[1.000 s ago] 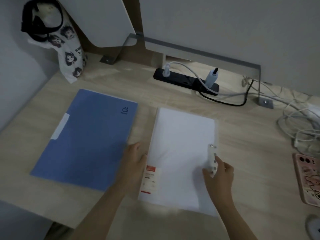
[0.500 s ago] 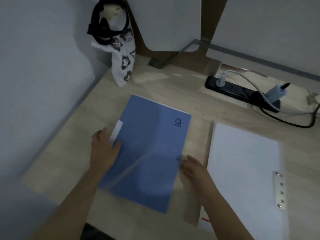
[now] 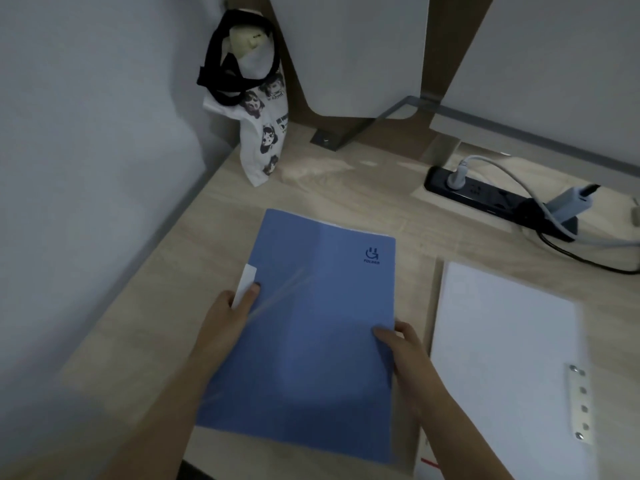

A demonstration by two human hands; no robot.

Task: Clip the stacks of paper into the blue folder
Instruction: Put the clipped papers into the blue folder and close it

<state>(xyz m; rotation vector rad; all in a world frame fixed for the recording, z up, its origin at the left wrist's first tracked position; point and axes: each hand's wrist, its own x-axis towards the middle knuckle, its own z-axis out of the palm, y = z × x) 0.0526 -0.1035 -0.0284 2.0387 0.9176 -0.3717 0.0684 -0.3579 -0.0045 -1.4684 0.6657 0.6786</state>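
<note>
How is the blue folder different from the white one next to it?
The blue folder is blue with a dark logo near its top corner; the white folder is plain white. The white folder has a metal clip strip at its right edge; the blue folder shows a white tab on its left edge instead. Both hands, left hand and right hand, touch the blue folder; nothing touches the white folder. Both lie flat on the wooden desk.
</note>
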